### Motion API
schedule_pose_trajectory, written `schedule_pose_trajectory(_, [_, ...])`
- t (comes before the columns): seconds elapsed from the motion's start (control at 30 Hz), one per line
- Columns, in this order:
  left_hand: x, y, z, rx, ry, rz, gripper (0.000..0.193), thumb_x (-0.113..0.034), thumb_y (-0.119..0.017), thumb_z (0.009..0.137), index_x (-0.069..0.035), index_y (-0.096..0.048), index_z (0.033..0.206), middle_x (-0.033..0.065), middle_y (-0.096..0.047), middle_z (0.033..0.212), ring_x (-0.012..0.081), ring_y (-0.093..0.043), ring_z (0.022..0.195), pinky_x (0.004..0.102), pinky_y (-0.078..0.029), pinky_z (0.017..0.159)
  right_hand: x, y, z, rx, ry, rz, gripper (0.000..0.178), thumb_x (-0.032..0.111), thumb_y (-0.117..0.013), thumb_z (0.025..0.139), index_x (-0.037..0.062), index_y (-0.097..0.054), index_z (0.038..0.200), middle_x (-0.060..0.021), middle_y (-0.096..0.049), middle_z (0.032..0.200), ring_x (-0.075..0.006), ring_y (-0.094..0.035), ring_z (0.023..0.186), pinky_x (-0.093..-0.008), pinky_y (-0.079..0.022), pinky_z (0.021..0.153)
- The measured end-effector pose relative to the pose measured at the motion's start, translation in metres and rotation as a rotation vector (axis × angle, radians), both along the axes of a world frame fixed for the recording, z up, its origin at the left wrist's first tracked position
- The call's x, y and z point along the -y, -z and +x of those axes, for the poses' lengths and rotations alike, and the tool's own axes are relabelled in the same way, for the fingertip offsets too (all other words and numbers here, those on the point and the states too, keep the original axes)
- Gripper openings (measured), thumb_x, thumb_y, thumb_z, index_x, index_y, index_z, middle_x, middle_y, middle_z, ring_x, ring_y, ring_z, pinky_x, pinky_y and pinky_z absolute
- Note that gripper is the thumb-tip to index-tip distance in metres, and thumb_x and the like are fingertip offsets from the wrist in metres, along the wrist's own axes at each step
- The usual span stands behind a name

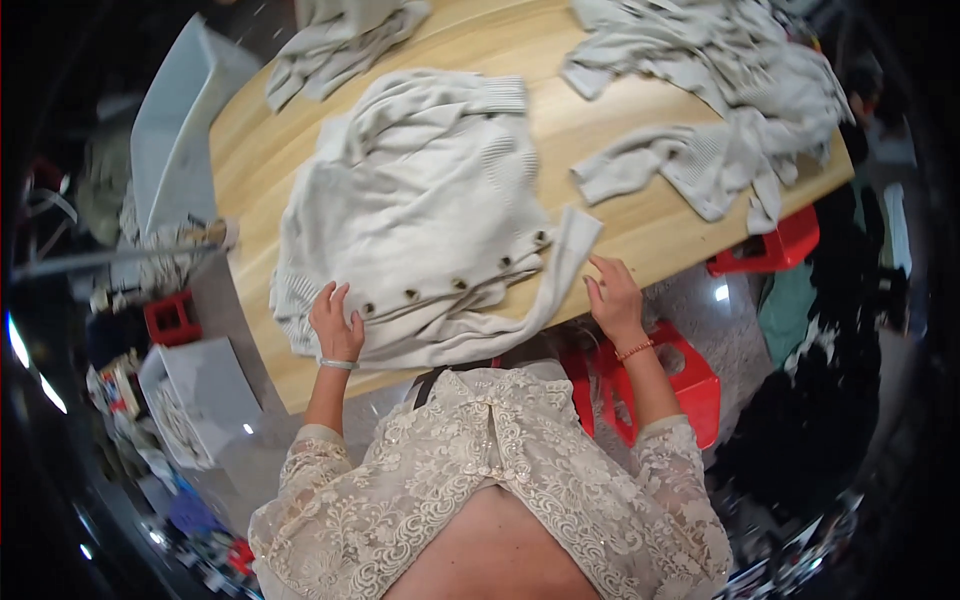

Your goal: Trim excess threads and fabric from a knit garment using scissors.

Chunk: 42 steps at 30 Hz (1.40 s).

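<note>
A cream knitted cardigan [420, 200] with a row of dark buttons lies spread on the wooden table [590, 120]. My left hand [335, 325] lies flat on its near edge, beside the buttons. My right hand [615, 295] is at the table's front edge, fingers apart, close to the end of a cardigan strip [560, 270] that hangs toward me; whether it touches the strip is unclear.
More cream knitwear lies at the far right [720, 90] and the far middle [340, 40] of the table. Red plastic stools [690, 380] stand under the table edge. White bins [180, 110] stand to the left, and another white bin [195, 395] sits lower left.
</note>
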<state>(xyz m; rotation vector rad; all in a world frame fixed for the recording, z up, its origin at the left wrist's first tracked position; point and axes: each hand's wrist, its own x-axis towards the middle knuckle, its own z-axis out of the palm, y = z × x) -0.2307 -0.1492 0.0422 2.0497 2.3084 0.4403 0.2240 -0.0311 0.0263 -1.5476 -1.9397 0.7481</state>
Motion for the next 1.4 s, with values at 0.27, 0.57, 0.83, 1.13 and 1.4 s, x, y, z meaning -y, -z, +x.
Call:
schedule_pose_trajectory(0.27, [0.039, 0.009, -0.059, 0.108, 0.048, -0.085, 0.061, -0.014, -0.068, 0.071, -0.016, -0.051, 0.129, 0.0133, -0.043, 0.136, 0.0342, -0.040, 0.123, 0.0467, -0.031, 0.099, -0.051, 0.026, -0.110, 0.547, -0.277, 0.094, 0.046, -0.001, -0.052, 0.074, 0.0111, -0.052, 0.119, -0.0082, -0.056, 0.106, -0.0287, -0.054, 0.101, -0.0415, -0.041, 0.083])
schedule_pose_trajectory(0.57, [0.032, 0.002, -0.090, 0.477, 0.112, 0.000, 0.043, -0.008, -0.068, 0.072, -0.013, -0.057, 0.113, 0.0095, -0.056, 0.110, 0.0266, -0.060, 0.080, 0.0353, -0.049, 0.065, -0.090, -0.038, -0.105, 0.764, -0.432, -0.125, 0.034, 0.008, -0.057, 0.076, 0.0142, -0.059, 0.109, -0.0118, -0.057, 0.095, -0.0347, -0.061, 0.084, -0.0444, -0.051, 0.074])
schedule_pose_trajectory(0.83, [-0.077, -0.064, -0.182, 0.906, -0.223, 0.430, 0.020, 0.001, -0.058, 0.081, -0.004, -0.064, 0.099, 0.0007, -0.063, 0.080, 0.0045, -0.055, 0.068, 0.0199, -0.045, 0.060, -0.202, -0.136, -0.187, 0.321, -0.148, 0.427, 0.027, 0.006, -0.049, 0.085, 0.0103, -0.058, 0.110, -0.0164, -0.062, 0.103, -0.0365, -0.060, 0.091, -0.0435, -0.048, 0.077])
schedule_pose_trajectory(1.13, [-0.035, -0.031, -0.161, 0.510, -0.040, 0.308, 0.039, 0.010, -0.055, 0.071, -0.006, -0.059, 0.107, 0.0141, -0.059, 0.111, 0.0292, -0.060, 0.098, 0.0317, -0.049, 0.080, -0.205, -0.087, -0.185, 0.430, -0.357, 0.304, 0.037, 0.004, -0.052, 0.082, 0.0174, -0.056, 0.116, -0.0087, -0.057, 0.113, -0.0315, -0.058, 0.099, -0.0408, -0.050, 0.079])
schedule_pose_trajectory(1.4, [0.070, 0.029, -0.080, 0.492, -0.314, -0.026, 0.051, -0.009, -0.067, 0.076, -0.001, -0.050, 0.124, 0.0194, -0.051, 0.119, 0.0358, -0.048, 0.111, 0.0418, -0.038, 0.097, -0.138, -0.011, -0.184, 0.382, -0.209, -0.306, 0.032, 0.029, -0.069, 0.078, 0.0114, -0.062, 0.104, -0.0129, -0.057, 0.108, -0.0303, -0.056, 0.099, -0.0396, -0.048, 0.083])
